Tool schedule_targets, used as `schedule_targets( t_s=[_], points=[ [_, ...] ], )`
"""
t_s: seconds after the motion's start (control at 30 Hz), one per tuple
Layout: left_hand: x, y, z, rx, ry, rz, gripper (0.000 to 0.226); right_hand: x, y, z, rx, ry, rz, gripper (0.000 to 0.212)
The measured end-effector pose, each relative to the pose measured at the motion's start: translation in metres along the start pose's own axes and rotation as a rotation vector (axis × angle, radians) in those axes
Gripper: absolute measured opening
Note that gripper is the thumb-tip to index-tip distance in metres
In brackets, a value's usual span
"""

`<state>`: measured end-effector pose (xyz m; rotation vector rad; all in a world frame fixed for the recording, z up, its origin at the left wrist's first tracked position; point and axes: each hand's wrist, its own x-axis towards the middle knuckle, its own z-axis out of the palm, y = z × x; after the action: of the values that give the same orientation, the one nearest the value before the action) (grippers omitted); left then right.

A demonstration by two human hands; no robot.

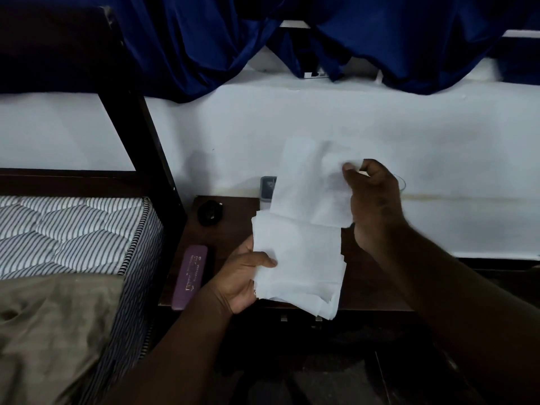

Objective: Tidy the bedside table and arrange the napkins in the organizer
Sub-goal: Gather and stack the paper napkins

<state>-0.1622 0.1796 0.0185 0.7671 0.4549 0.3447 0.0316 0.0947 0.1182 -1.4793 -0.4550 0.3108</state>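
I hold white paper napkins above the dark wooden bedside table [230,217]. My left hand [242,276] grips a stack of several napkins [298,264] by its left edge, thumb on top. My right hand [371,203] pinches the upper right corner of a single napkin [309,182], which stands raised and partly unfolded above the stack. A grey holder [267,187] against the wall is mostly hidden behind that napkin; I cannot tell whether it is the organizer.
A purple case [191,276] lies along the table's left edge and a small black object [210,213] sits near its back left. A striped mattress [73,229] with a tan sheet [52,331] adjoins on the left. Blue curtains [292,33] hang above the white wall.
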Motion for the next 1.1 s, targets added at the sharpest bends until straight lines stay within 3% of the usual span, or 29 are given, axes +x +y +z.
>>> schedule_targets(
  t_s=[0.13, 0.27, 0.37, 0.57, 0.67, 0.7, 0.77, 0.8, 0.9, 1.1],
  points=[
    [0.002, -0.001, 0.002, -0.011, 0.007, 0.0, 0.068, -0.004, 0.004, -0.003, 0.111, -0.139, 0.235, 0.013],
    [0.0, -0.001, 0.004, -0.007, 0.056, -0.02, 0.052, -0.018, 0.021, -0.004, 0.019, -0.215, 0.345, 0.018],
    [-0.003, 0.0, 0.006, -0.012, 0.074, -0.012, 0.052, -0.026, 0.034, -0.005, -0.117, -0.235, 0.318, 0.045],
    [-0.008, 0.003, 0.01, -0.044, -0.034, 0.061, 0.045, -0.032, 0.051, -0.01, -0.334, -0.215, 0.128, 0.043],
    [-0.006, 0.003, 0.009, 0.001, -0.012, 0.04, 0.081, -0.032, 0.06, -0.01, -0.382, -0.166, 0.093, 0.036],
    [-0.007, 0.004, 0.009, 0.002, -0.011, 0.04, 0.088, -0.033, 0.061, -0.011, -0.347, -0.146, 0.146, 0.042],
    [-0.008, 0.005, 0.011, -0.015, -0.005, 0.052, 0.073, -0.034, 0.062, -0.012, -0.198, -0.168, 0.342, 0.069],
    [-0.009, 0.005, 0.011, -0.033, -0.01, 0.05, 0.062, -0.035, 0.063, -0.015, -0.114, -0.22, 0.445, 0.07],
    [-0.011, 0.004, 0.012, -0.048, -0.03, 0.052, 0.049, -0.042, 0.058, -0.022, 0.097, -0.401, 0.718, 0.048],
    [-0.01, 0.003, 0.01, -0.116, -0.015, -0.05, 0.04, -0.044, 0.069, -0.022, 0.16, -0.437, 0.711, 0.048]
  ],
)
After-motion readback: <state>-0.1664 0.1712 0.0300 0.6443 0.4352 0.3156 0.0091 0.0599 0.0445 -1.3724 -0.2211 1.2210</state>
